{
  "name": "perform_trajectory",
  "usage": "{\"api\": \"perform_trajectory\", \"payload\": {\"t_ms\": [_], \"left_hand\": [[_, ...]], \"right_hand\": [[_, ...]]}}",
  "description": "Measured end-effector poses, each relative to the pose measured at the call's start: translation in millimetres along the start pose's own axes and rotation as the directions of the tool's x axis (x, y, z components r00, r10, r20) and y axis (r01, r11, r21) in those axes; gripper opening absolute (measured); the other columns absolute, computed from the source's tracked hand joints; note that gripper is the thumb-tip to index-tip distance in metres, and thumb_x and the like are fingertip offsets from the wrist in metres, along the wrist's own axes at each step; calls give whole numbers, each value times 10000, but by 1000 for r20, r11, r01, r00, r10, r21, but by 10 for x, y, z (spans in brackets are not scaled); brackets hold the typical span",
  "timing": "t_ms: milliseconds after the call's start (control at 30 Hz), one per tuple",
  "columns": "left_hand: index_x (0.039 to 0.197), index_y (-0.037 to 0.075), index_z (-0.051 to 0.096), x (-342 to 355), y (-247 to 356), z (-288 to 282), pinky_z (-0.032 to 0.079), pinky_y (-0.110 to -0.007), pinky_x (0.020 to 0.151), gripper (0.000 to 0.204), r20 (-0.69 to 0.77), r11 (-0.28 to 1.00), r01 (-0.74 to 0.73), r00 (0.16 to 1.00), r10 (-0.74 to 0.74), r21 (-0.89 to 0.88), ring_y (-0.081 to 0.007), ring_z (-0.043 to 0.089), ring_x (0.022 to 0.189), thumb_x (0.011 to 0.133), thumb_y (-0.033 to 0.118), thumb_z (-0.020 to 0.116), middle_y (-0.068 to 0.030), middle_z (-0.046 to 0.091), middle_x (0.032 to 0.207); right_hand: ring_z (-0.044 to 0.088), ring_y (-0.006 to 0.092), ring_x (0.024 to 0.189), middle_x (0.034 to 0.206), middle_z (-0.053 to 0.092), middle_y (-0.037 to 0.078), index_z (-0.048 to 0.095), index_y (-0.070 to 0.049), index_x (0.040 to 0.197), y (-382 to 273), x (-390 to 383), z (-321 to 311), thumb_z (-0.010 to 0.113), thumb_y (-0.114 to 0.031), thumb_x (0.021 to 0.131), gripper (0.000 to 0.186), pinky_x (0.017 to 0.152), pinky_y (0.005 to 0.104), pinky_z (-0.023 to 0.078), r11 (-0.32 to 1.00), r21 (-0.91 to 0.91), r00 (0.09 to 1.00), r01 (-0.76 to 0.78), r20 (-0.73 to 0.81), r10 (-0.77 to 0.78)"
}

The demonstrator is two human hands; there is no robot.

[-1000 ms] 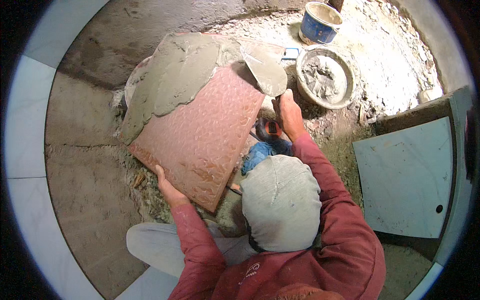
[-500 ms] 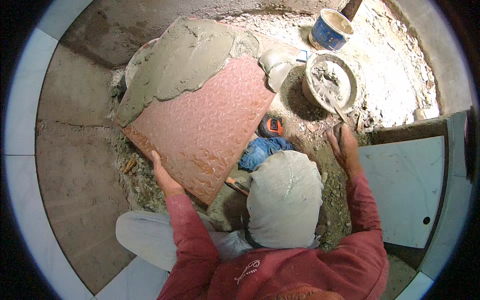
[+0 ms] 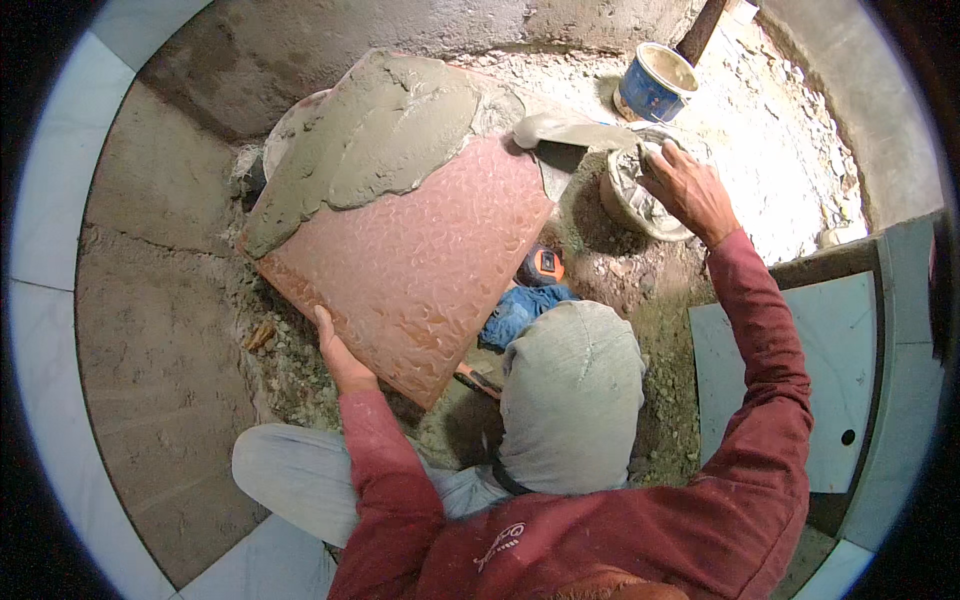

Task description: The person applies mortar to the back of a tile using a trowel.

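My left hand [image 3: 343, 352] grips the near left edge of a reddish tile [image 3: 400, 270], its thumb on top and the other fingers hidden. The tile's patterned back faces up, tilted. Grey mortar [image 3: 400, 130] covers its far part in a thick layer. My right hand [image 3: 690, 190] is closed around the handle end of a trowel [image 3: 580, 132], above a bucket [image 3: 625, 215] of grey mortar. The mortar-smeared blade reaches left, with its tip at the tile's right corner.
A blue bucket [image 3: 655, 85] stands behind on bright rubble. Beside my knee lie an orange-and-black tape measure [image 3: 542, 265], a blue cloth [image 3: 525, 312] and an orange-handled tool [image 3: 478, 380]. A pale tile panel [image 3: 790, 370] is at right; a rough wall [image 3: 440, 25] rises behind.
My right hand has moved up and forward, bringing the trowel out of the mortar bucket and leftward to the tile's right corner. My left hand stays on the tile edge.
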State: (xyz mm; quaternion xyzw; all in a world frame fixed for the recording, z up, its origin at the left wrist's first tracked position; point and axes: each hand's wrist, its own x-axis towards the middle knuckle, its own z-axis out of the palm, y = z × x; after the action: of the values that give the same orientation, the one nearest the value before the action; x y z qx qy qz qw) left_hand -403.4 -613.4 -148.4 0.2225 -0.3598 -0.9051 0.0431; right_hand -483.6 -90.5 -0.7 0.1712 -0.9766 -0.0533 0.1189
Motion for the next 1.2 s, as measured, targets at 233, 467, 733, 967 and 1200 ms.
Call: {"api": "perform_trajectory", "payload": {"t_ms": [233,467,733,967,1200], "left_hand": [[1556,73,331,-23,-35,80,395,-490,1117,753,-25,999,34,999,-34,13,-316,458,1361,1005,532,558,-111,434,1529],[1549,84,349,-28,5,5,407,-493,1104,778,-43,1000,27,999,-28,-10,-325,479,1337,980,558,585,-109,446,1517],[1551,75,350,-61,-59,142,370,-486,1128,800,-53,999,36,998,-36,-9,-323,445,1364,980,599,549,-115,430,1536],[1557,63,333,-76,-15,173,356,-478,1136,812,-85,999,16,996,-14,30,-325,437,1369,991,617,511,-123,418,1543],[1583,85,284,40,-37,-40,348,-482,1144,828,17,999,-34,999,34,-2,-326,401,1402,992,621,508,-124,365,1580]], "right_hand": [[676,366,821,922,675,199,582,-37,1077,-64,376,-351,564,-381,1023,349,715,472,535,976,205,971,-73,240,22],[558,106,620,775,570,16,573,-18,1185,-269,543,-1034,487,-351,1061,365,511,292,529,501,539,689,-678,703,175],[497,94,452,646,502,4,594,-10,1050,-453,640,-517,414,-377,1081,410,336,243,428,60,523,519,-850,852,-66],[638,333,629,757,607,168,584,-26,1054,-634,650,-258,630,-274,969,266,573,438,525,963,160,962,215,133,-237],[667,379,710,823,634,203,599,-25,1002,-500,678,-196,614,-281,980,257,623,462,535,990,119,986,70,140,-87]]}}
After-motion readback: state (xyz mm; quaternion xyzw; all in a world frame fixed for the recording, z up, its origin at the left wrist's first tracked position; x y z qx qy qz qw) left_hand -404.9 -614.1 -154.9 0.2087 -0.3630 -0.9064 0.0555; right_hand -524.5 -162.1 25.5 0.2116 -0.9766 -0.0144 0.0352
